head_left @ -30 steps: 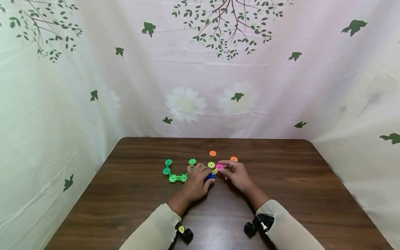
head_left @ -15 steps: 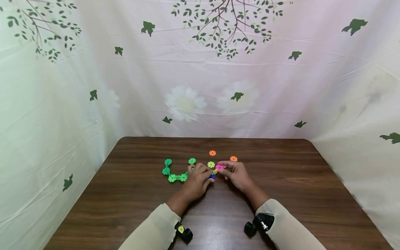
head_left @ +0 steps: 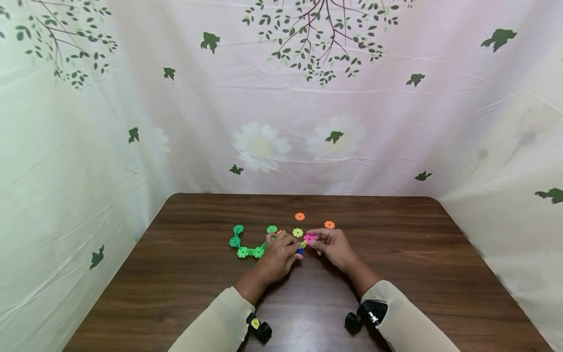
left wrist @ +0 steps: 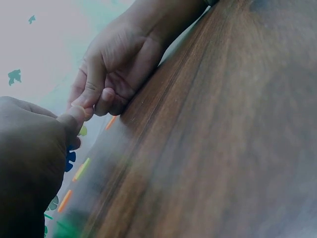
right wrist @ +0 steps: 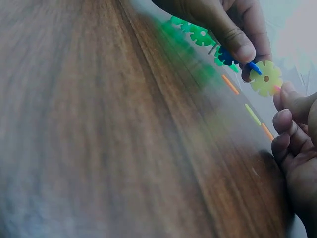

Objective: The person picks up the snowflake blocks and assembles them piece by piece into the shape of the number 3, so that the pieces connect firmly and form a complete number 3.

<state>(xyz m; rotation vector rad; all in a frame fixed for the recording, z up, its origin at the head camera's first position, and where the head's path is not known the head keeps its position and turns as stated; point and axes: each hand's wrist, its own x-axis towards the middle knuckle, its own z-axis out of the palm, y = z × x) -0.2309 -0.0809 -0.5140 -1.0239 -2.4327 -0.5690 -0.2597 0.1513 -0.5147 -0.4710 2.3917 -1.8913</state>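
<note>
Both hands were at work over the middle of the table (head_left: 211, 298), fingertips close together. Left hand (head_left: 277, 255) pinched blue pieces between thumb and finger; the right wrist view showed one blue disc (right wrist: 227, 56) nearly face-on and a second blue disc (right wrist: 254, 68) edge-on at the fingertips. The other left fingers bent over toward the table; head view couldn't tell whether they pressed on anything. Right hand (head_left: 337, 250) pinched a pink disc (head_left: 309, 238) between thumb and index finger, remaining fingers curled in toward the palm. Between the two hands sat a held yellow disc (right wrist: 267, 70), touching the edge-on blue disc on one side and the pink one on the other; it stood tilted up off the table, and how deep the slots were seated was too small to tell. Left of the left hand lay a green chain (head_left: 243, 252) of notched discs, bent in a U, its right arm partly behind the fingers; whether it joined the blue pieces couldn't be seen. Loose yellow disc (head_left: 297, 232) lay flat just beyond the fingertips. Far orange disc (head_left: 300, 216) was past it, right orange disc (head_left: 329, 224) lay just beyond the right hand, and a half-hidden orange disc (head_left: 280, 232) showed behind the left fingers. Pale sleeves and black wrist devices were on both forearms; a pale printed cloth (head_left: 281, 107) with leaves, birds and flowers hung behind the table.
</note>
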